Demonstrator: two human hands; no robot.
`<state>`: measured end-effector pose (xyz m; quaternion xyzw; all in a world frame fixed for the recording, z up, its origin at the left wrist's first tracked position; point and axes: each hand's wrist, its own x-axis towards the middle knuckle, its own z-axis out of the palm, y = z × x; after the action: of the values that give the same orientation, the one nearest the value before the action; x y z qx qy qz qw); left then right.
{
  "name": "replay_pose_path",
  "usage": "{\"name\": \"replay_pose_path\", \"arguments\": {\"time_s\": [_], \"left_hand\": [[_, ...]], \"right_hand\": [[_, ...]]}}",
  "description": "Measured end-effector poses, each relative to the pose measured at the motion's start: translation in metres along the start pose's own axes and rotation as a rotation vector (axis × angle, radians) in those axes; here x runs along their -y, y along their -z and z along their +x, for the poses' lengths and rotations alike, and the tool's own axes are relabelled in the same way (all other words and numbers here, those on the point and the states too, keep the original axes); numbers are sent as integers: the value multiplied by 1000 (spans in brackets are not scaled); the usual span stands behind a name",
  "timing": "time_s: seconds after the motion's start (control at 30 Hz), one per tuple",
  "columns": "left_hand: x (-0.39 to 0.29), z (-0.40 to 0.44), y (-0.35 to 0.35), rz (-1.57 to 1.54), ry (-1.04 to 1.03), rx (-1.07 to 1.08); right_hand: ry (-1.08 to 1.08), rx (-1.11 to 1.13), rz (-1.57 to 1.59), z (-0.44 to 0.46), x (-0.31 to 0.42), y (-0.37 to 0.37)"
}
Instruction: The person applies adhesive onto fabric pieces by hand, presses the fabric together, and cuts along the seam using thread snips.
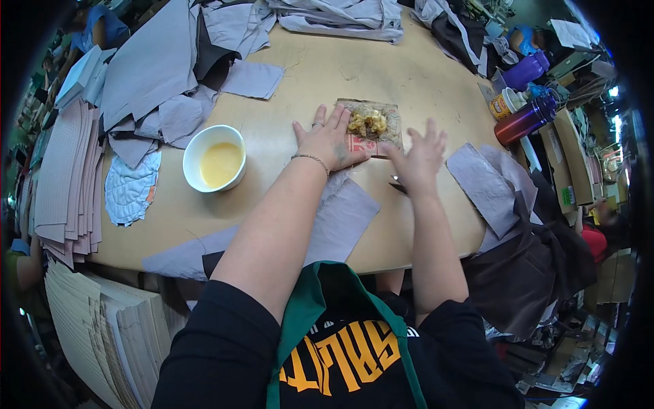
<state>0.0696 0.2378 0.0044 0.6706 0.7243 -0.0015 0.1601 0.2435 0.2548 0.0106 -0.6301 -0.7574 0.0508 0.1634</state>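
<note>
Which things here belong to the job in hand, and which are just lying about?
Likely the job:
yellowish lump
brown card under it, left hand at its edge, right hand close by

Likely lying about:
grey fabric pieces
quilted cloth
purple bottle
white bowl, untouched; its role is unclear

Tan table point(436, 228), rounded, across the middle of the frame. On it: white bowl point(191, 163) left of centre, quilted pale-blue pad point(132, 189) farther left, brown red-printed sheet point(390, 111) upper centre, small dark object point(397, 186), partly hidden, right of centre. Grey fabric pieces point(158, 60) at upper left, top, right, lower centre.
</note>
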Motion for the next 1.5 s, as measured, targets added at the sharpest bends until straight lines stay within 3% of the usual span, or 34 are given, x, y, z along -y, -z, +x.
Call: {"name": "replay_pose_path", "arguments": {"time_s": [0.07, 0.17, 0.2, 0.4, 0.5, 0.7, 0.83, 0.93, 1.03, 1.13, 1.33, 1.5], "left_hand": [[0, 0, -1, -2, 1, -5], [-3, 0, 0, -8, -6, -4], [-3, -1, 1, -19, -4, 1], [-4, 1, 8, -37, 22, 42], [-7, 2, 9, 22, 21, 77], [-7, -2, 18, 34, 26, 132], [-7, -2, 17, -29, 43, 148], [-5, -2, 13, -33, 30, 121], [-3, 1, 8, -3, 19, 99], [-5, 1, 10, -22, 33, 118], [-4, -1, 7, -2, 20, 99], [-4, 1, 7, -25, 31, 106]], "right_hand": [[-15, 102, -177, 3, 8, 20], [383, -48, -341, 19, 4, -15], [306, 39, -342, 17, 25, 0], [667, 29, -211, 3, 3, 18], [725, -104, 66, -4, 19, 21], [-216, 570, 1648, 22, 6, 16], [-293, 653, 1898, 23, 0, 9], [-295, 586, 1831, 29, 1, 5], [77, 100, 1033, 33, 14, -30], [292, -188, 13, 20, 31, -31], [116, 68, 206, 49, 25, -13], [168, -198, 486, 39, 20, -42]]}}
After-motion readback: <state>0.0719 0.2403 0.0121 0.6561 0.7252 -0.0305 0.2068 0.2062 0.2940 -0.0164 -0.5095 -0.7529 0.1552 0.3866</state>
